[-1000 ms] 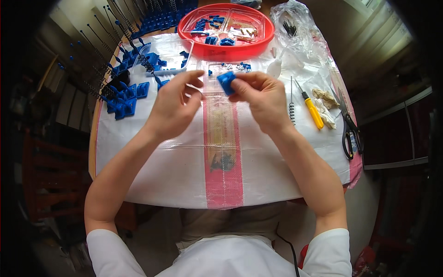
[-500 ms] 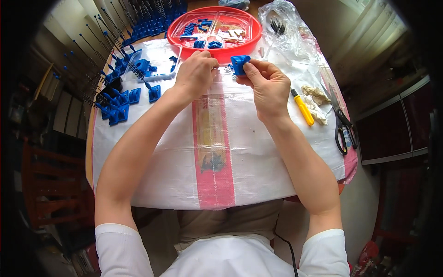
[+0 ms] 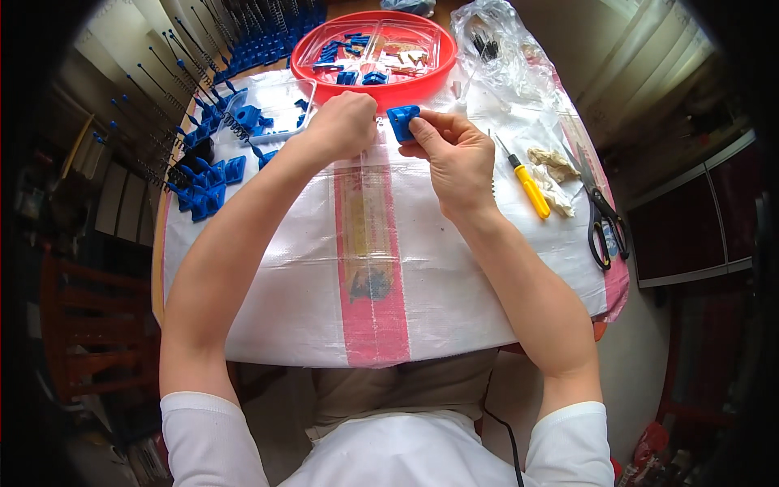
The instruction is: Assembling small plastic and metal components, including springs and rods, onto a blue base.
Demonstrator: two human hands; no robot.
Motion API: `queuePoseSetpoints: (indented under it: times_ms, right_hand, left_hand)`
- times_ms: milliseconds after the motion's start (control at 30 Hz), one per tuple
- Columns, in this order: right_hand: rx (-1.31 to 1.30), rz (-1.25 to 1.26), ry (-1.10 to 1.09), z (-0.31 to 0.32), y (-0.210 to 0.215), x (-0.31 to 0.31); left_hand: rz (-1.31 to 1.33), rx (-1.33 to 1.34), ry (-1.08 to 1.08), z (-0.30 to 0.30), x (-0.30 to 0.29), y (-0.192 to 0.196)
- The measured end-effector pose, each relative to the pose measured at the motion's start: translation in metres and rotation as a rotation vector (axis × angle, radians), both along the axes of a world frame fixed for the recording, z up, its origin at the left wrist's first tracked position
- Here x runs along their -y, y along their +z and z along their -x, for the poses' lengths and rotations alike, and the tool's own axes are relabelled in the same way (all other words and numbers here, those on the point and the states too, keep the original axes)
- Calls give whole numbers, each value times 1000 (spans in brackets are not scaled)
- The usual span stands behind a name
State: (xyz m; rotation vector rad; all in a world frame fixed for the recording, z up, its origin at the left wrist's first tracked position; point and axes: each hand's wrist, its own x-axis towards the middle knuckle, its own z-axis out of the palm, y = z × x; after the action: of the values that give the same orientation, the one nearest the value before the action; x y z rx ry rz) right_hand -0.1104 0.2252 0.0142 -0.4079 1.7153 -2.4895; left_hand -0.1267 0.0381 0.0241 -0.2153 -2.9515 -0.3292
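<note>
Small blue plastic part (image 3: 402, 122) pinched in right hand (image 3: 456, 154), thumb and fingers (image 3: 442, 121) closed on it, held just in front of red tray (image 3: 312, 49). Left hand (image 3: 345, 123) curled shut just left of part, near tray's front rim; contents hidden, cannot tell. Tray holds blue and pale pieces in compartments. Left of tray: loose blue parts (image 3: 209, 178), springs. Right of tray: clear bag (image 3: 503, 49), yellow-handled screwdriver (image 3: 527, 183), scissors (image 3: 600, 219). Woven white sheet (image 3: 284, 268) with red stripe covers worktop.
</note>
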Motion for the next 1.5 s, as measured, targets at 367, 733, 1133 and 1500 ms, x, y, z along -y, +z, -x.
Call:
queuePoseSetpoints:
  times_ms: [367, 733, 1133, 1500]
  right_hand:
    - [95, 67, 61, -7, -5, 3]
    - [140, 91, 165, -17, -5, 7]
    - [130, 58, 241, -20, -10, 8]
    - [116, 57, 268, -23, -6, 9]
  left_hand:
    - [-1312, -81, 174, -72, -24, -3]
    - [-1512, -99, 105, -95, -12, -3]
    - [-1529, -113, -36, -94, -14, -21]
    - [-1542, -3, -19, -95, -2, -18]
